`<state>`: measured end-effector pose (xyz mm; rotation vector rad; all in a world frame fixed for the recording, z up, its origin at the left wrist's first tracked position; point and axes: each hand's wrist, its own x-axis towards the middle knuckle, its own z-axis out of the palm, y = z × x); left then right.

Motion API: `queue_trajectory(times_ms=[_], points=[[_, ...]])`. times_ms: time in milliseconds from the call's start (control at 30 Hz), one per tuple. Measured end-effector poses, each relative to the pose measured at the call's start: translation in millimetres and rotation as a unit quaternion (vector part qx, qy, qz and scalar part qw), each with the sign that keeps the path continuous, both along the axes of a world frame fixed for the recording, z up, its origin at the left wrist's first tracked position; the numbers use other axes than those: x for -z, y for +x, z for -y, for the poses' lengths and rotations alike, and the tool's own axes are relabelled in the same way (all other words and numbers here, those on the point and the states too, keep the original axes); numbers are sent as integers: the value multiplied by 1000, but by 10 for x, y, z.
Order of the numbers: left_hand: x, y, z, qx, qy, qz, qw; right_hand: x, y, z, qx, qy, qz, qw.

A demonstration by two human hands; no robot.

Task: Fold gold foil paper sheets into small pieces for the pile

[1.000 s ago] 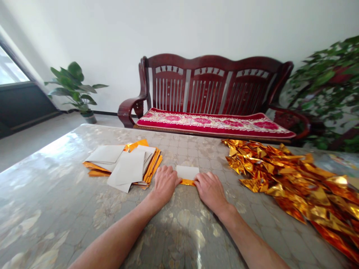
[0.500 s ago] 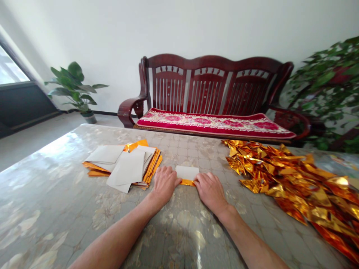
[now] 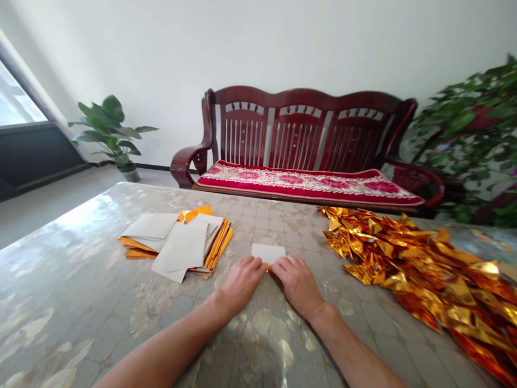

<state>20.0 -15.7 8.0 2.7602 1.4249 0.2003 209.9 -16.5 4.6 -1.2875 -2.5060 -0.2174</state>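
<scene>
A small sheet of gold foil paper, pale back facing up, lies on the table in front of me. Its near edge is folded over, and a sliver of gold shows between my fingers. My left hand is closed on the left part of that folded edge. From the other side my right hand grips the same edge, thumbs and fingertips of both hands almost meeting. The hands cover most of the fold. Left of my left hand sits a loose stack of foil paper sheets, mostly pale side up.
A large heap of folded gold foil pieces spreads over the right of the patterned table. Beyond the table's far edge stands a dark red wooden bench with a red floral cushion. Potted plants flank it.
Both hands have slid inward along the folded edge, from its ends to near its middle, hiding most of the gold strip. The view has tilted slightly upward.
</scene>
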Motion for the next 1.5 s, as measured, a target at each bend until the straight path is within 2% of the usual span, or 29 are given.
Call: queue_trajectory(times_ms=[100,300,633,800,1000,1167,1300,1500], points=[[26,73,117,-13,14,-36,999,10,14,13,-39,-2,-9,999],[66,120,265,-22,57,-83,995,47,12,53,-34,23,25,999],[128,45,277,-17,70,-123,990,24,116,121,-25,3,50,998],[201,15,292,-34,78,-110,990,99,301,179,-14,34,28,999],[156,-38,277,-6,62,-126,990,115,433,252,-12,28,-19,999],[134,-163,211,31,50,-76,995,111,410,121,12,-8,-110,994],[129,-256,170,50,46,-35,997,114,366,47,-23,-44,-111,993],[81,-281,120,23,51,7,998,65,294,169,-14,-69,-116,991]])
